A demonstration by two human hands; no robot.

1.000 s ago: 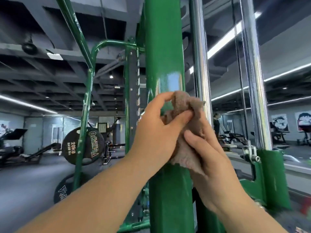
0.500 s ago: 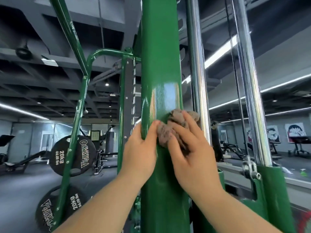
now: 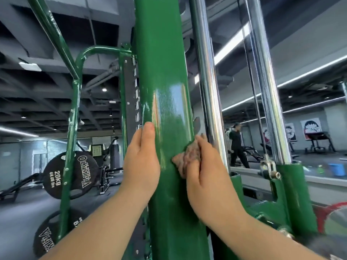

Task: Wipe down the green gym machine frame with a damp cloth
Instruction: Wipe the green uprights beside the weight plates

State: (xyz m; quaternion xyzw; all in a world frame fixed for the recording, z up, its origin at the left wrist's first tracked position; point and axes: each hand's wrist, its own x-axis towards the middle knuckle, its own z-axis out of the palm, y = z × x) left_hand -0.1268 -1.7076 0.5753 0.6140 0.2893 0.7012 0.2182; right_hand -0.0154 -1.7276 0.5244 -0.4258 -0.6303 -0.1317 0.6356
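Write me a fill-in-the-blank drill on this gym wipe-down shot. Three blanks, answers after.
1. The right hand holds the cloth against the post, which is painted ____.
2. The left hand grips the post on its ____ side, with no cloth under it.
3. The black weight plate at the left is marked ____ KG.

Missing words: green; left; 20.

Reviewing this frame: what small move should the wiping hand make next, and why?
Probably slide the cloth down the green post along its right edge: the right hand presses it there, the sheen lies above, and the left hand grips the post.
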